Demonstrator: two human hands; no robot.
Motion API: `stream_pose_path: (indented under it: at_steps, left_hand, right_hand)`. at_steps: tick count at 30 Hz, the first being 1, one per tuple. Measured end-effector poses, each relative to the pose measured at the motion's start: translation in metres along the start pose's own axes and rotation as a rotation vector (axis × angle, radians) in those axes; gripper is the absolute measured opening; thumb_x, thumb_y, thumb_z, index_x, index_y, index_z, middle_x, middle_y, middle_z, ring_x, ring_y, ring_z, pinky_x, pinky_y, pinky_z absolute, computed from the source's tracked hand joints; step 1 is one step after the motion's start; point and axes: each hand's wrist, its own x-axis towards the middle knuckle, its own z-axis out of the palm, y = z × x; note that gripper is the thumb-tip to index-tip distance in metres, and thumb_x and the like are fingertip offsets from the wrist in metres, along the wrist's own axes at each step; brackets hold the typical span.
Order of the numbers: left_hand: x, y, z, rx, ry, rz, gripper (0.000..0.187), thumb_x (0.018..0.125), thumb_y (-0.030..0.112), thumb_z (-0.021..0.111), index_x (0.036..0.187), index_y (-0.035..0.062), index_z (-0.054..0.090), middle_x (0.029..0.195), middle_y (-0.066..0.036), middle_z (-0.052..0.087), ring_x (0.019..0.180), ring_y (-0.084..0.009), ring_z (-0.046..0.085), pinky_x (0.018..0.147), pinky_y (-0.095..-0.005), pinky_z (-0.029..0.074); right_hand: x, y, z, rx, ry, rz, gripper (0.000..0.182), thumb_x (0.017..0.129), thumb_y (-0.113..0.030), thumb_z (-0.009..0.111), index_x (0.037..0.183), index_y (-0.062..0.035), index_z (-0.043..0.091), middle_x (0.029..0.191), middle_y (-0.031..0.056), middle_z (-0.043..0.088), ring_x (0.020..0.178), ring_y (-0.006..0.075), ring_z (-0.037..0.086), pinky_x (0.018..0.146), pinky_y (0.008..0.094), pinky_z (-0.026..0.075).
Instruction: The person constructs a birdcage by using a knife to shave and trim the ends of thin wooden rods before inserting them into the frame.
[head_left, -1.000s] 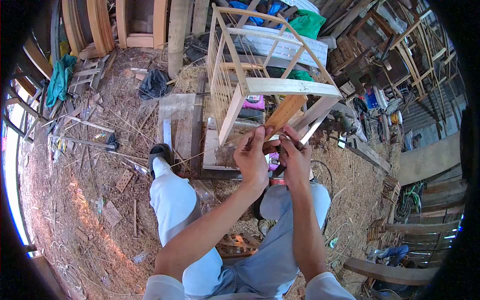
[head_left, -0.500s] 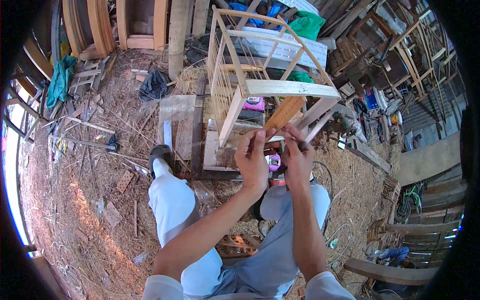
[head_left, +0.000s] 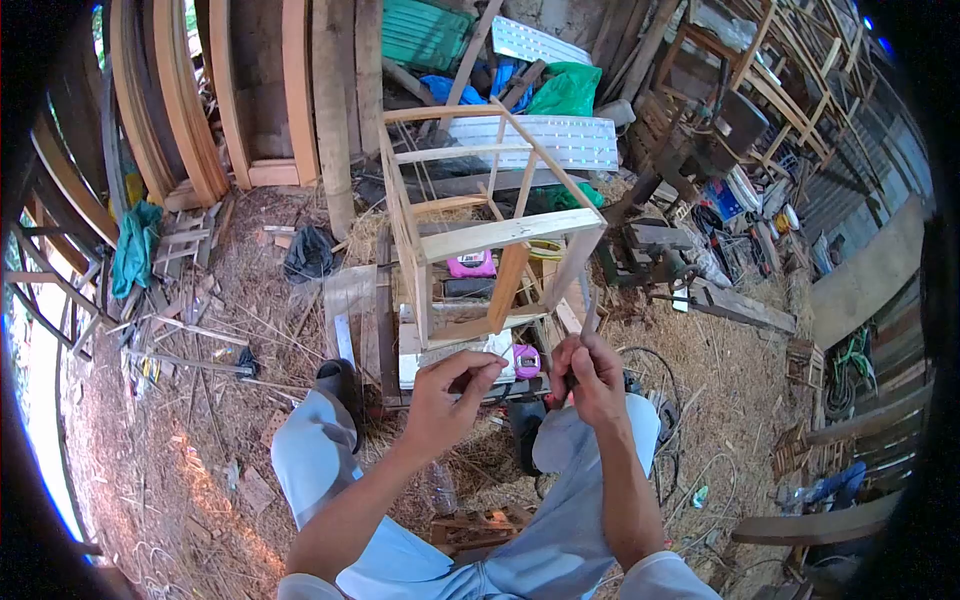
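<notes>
My left hand (head_left: 452, 392) is held up in front of the wooden frame, thumb and fingertips pinched together. Whatever sits in that pinch is too small to make out. To its right, my right hand (head_left: 592, 380) is closed around a narrow, pale, pointed tool (head_left: 591, 318) that sticks up past the fingers; its exact kind does not show. Beyond both hands stands an open frame of wooden bars (head_left: 510, 234), with an orange-brown slat (head_left: 508, 288) slanting inside it. A pink-and-black tape measure (head_left: 527, 361) lies between the hands, lower down.
Another pink object (head_left: 472, 264) lies inside the frame beside a dark block (head_left: 468, 288). Curved wooden pieces (head_left: 180, 110) lean at the back left. A vise-like metal tool (head_left: 680, 272) is mounted at the right. Wood scraps and shavings cover the ground; a black bag (head_left: 308, 254) lies left.
My hands have drawn apart and come down, away from the frame; the left moved left. The pale tool in my right hand now points more upright. The view has tilted up.
</notes>
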Motion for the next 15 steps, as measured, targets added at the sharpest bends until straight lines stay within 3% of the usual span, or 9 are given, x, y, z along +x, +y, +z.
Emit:
stream_pose_path:
  at_steps: [1, 3, 4, 5, 7, 10, 12, 15]
  left_hand:
    - [-0.002, 0.0, -0.001, 0.081, 0.011, 0.109, 0.012, 0.086, 0.009, 0.06, 0.093, 0.0002, 0.064, 0.082, -0.009, 0.067, 0.073, -0.0138, 0.063, 0.069, -0.0268, 0.048]
    - [-0.008, -0.001, -0.003, 0.114, -0.038, 0.071, 0.011, 0.084, 0.01, 0.062, 0.089, 0.0003, 0.066, 0.086, -0.009, 0.068, 0.08, -0.0159, 0.063, 0.075, -0.0286, 0.048]
    - [-0.012, -0.006, -0.004, 0.145, -0.051, 0.057, 0.011, 0.083, 0.01, 0.063, 0.088, 0.0008, 0.066, 0.085, -0.01, 0.068, 0.079, -0.0166, 0.064, 0.074, -0.0291, 0.048]
    - [-0.016, -0.011, -0.005, 0.178, -0.064, 0.042, 0.012, 0.082, 0.011, 0.064, 0.088, 0.0014, 0.066, 0.084, -0.01, 0.067, 0.079, -0.0173, 0.064, 0.074, -0.0296, 0.048]
    - [-0.026, -0.015, -0.004, 0.21, -0.136, 0.046, 0.013, 0.08, 0.012, 0.066, 0.088, 0.0023, 0.067, 0.082, -0.011, 0.067, 0.076, -0.0187, 0.065, 0.071, -0.0298, 0.049]
    - [-0.036, -0.022, -0.001, 0.344, -0.222, 0.052, 0.017, 0.081, 0.011, 0.065, 0.095, 0.0011, 0.066, 0.083, -0.01, 0.067, 0.078, -0.0165, 0.064, 0.071, -0.0281, 0.048]
    - [-0.036, -0.016, -0.005, 0.236, -0.282, -0.072, 0.017, 0.084, 0.013, 0.063, 0.095, 0.0004, 0.065, 0.084, -0.01, 0.067, 0.077, -0.0143, 0.062, 0.071, -0.0275, 0.047]
    - [-0.037, -0.014, -0.008, 0.084, -0.337, -0.244, 0.017, 0.087, 0.015, 0.06, 0.094, -0.0003, 0.065, 0.084, -0.011, 0.067, 0.077, -0.0133, 0.061, 0.07, -0.0274, 0.047]
  right_hand:
    - [-0.005, -0.007, -0.001, 0.004, 0.012, -0.004, 0.039, 0.093, -0.035, 0.05, 0.118, -0.0049, 0.045, 0.072, 0.0048, 0.05, 0.053, 0.01, 0.047, 0.047, 0.0227, 0.035]
    - [-0.018, -0.028, 0.0, 0.11, -0.151, 0.216, 0.034, 0.093, -0.023, 0.051, 0.123, -0.0057, 0.045, 0.076, 0.0047, 0.052, 0.053, 0.0095, 0.046, 0.044, 0.022, 0.034]
    - [-0.021, -0.034, 0.002, 0.081, -0.238, 0.336, 0.043, 0.093, -0.017, 0.05, 0.133, -0.0082, 0.037, 0.073, 0.0025, 0.053, 0.057, 0.0076, 0.047, 0.047, 0.0204, 0.035]
    - [-0.022, -0.031, 0.005, 0.091, -0.222, 0.34, 0.043, 0.093, -0.017, 0.05, 0.133, -0.0082, 0.037, 0.073, 0.0025, 0.053, 0.057, 0.0076, 0.047, 0.047, 0.0204, 0.035]
    - [-0.024, -0.021, 0.016, 0.033, -0.483, 0.39, 0.044, 0.094, -0.014, 0.047, 0.136, -0.0083, 0.036, 0.073, 0.001, 0.056, 0.062, 0.0063, 0.048, 0.05, 0.0192, 0.034]
    - [-0.025, -0.003, 0.013, 0.033, -0.491, 0.431, 0.034, 0.094, -0.016, 0.049, 0.127, -0.0057, 0.049, 0.073, -0.0013, 0.058, 0.064, 0.0047, 0.049, 0.051, 0.019, 0.035]
    - [-0.024, -0.002, 0.009, -0.012, -0.471, 0.433, 0.027, 0.094, -0.021, 0.052, 0.113, -0.0036, 0.06, 0.073, -0.0021, 0.058, 0.061, 0.0034, 0.047, 0.05, 0.0189, 0.034]
    - [-0.025, 0.001, -0.001, 0.002, -0.403, 0.494, 0.025, 0.094, -0.015, 0.051, 0.108, 0.0025, 0.061, 0.068, 0.0022, 0.057, 0.053, 0.0037, 0.042, 0.044, 0.0187, 0.028]
